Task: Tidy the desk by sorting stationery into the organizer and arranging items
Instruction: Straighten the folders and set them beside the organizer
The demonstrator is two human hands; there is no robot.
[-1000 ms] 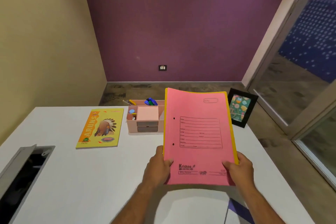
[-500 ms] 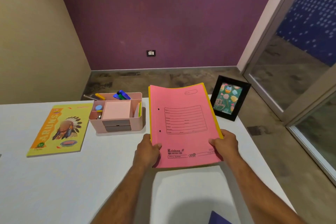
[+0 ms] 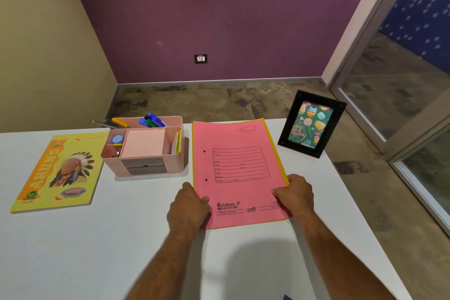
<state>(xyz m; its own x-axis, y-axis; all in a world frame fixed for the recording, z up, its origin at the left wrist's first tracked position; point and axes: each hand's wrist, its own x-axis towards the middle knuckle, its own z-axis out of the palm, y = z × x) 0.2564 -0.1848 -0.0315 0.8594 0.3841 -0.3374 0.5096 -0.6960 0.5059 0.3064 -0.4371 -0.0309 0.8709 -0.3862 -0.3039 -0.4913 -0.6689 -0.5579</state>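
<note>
Bench: a white flat-topped bench (image 3: pixel 121 238) fills the near part of the view, its far edge toward a purple wall.
Folders: a pink card file folder (image 3: pixel 239 173) printed with a ruled form lies on a yellow card folder (image 3: pixel 277 153) whose edge shows along the far and right sides. The stack sits right of centre on the bench; whether its near edge is flat on the surface or lifted I cannot tell.
Left hand: the left hand (image 3: pixel 188 207) grips the near left edge of the pink folder, thumb on top of the cover and fingers curled under.
Right hand: the right hand (image 3: pixel 295 195) pinches the near right edge of the stack, thumb on the pink cover, fingers wrapped round the side.
Organizer: a pink plastic desk organizer (image 3: pixel 146 151) with two grey drawers stands just left of the folders, apart from them. Its far compartment holds blue, green and yellow markers (image 3: pixel 151 120); a block of pink sticky notes (image 3: pixel 143 142) fills the middle one.
Notebook: a yellow paper notebook (image 3: pixel 58 170) with a feathered-headdress picture lies flat at far left, near the organizer.
Frame: a black picture frame (image 3: pixel 311 124) with a green birthday card stands tilted at the far right corner, right of the folders.
</note>
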